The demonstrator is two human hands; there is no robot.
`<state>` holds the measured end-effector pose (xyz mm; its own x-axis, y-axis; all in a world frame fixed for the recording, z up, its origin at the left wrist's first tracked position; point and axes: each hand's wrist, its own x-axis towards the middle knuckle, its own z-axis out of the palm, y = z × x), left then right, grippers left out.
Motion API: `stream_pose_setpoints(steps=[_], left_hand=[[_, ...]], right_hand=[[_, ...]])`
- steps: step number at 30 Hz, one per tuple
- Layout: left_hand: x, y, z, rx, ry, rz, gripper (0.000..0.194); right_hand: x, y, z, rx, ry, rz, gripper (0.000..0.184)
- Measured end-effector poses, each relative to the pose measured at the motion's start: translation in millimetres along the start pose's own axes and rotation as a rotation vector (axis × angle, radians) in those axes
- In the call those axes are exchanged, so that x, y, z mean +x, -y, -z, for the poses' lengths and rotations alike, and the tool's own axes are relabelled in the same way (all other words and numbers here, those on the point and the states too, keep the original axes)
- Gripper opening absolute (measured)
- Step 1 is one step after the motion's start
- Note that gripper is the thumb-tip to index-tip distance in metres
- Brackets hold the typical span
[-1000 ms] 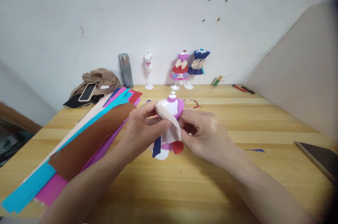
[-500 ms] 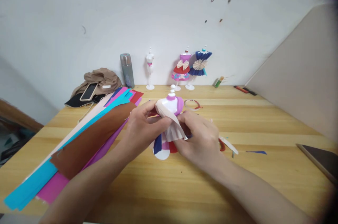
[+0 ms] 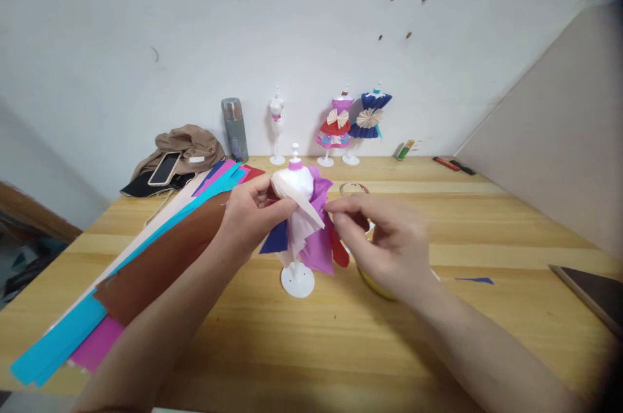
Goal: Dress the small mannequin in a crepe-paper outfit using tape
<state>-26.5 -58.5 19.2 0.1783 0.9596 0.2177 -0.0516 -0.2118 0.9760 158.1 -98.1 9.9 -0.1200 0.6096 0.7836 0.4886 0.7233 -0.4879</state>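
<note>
With the desk point(image 3: 272, 348) below and the wall point(image 3: 311, 23) beyond, the left grip point(image 3: 248, 215) is pinching a pale sheet point(image 3: 300, 226), the right grip point(image 3: 389, 241) showing unclearly.

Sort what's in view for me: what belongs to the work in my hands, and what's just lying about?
Part of the work:
front mannequin
pale piece in your left hand
purple piece
dark blue piece
red piece
likely the stacked coloured sheets

Apparently just lying about:
phone
flask
bunched tan cloth
narrow blue scrap
</note>
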Motion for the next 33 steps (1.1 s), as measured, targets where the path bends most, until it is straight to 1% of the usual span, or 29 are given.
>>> stream_pose_setpoints(steps=[2, 5, 11, 15, 17, 19, 23, 26, 29, 33], left_hand=[[1.2, 1.8, 1.5, -0.044, 0.014, 0.023, 0.021], [1.7, 3.7, 2.5, -0.068, 0.017, 0.035, 0.022], [2.1, 3.3, 3.3, -0.058, 0.008, 0.02, 0.021], [2.9, 2.3, 4.3, -0.03, 0.02, -0.002, 0.021], [3.0, 1.1, 4.9, -0.029, 0.036, -0.023, 0.024], [2.8, -1.1, 5.5, -0.037, 0.075, -0.037, 0.029], [1.2, -5.9, 5.0, -0.038, 0.184, -0.025, 0.033], [-0.1, -6.1, 3.9, -0.032, 0.228, -0.035, 0.032], [-1.7, -3.3, 3.0, -0.005, 0.233, -0.063, 0.03], [-4.8, 0.1, 0.9, 0.032, 0.192, -0.068, 0.019]], right_hand=[[1.5, -3.1, 3.7, 0.026, -0.037, -0.041, 0.02], [1.5, -6.1, 7.1, 0.059, -0.025, -0.068, 0.02], [2.6, -14.2, 12.2, 0.006, -0.131, -0.099, 0.016], [5.6, -18.6, 11.4, -0.008, -0.135, -0.119, 0.015], [8.1, -19.5, 10.4, 0.006, -0.106, -0.097, 0.015], [11.1, -21.4, 10.0, 0.031, -0.046, -0.081, 0.014], [15.2, -30.0, 10.0, 0.159, 0.151, -0.117, 0.018], [14.8, -34.5, 7.3, 0.262, 0.262, -0.162, 0.024], [13.1, -32.1, 2.9, 0.34, 0.306, -0.196, 0.027], [12.0, -24.3, -0.3, 0.37, 0.3, -0.235, 0.03]])
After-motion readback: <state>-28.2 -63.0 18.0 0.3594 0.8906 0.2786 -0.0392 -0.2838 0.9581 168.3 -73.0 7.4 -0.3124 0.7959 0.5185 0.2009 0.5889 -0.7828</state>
